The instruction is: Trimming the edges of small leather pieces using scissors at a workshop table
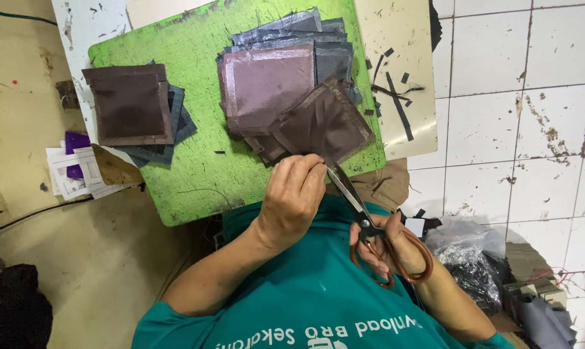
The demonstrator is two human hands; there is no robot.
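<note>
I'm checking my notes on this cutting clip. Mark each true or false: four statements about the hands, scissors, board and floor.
1. The right hand holds the scissors. True.
2. The left hand rests flat on the floor. False: it pinches the brown fabric piece at its edge.
3. The board under the fabric is blue. False: it is green.
4. White floor tiles show on the right. True.

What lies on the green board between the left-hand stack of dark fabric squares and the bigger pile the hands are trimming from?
In the head view, only bare green board separates the small stack from the big pile, apart from a few tiny dark scraps.
</note>
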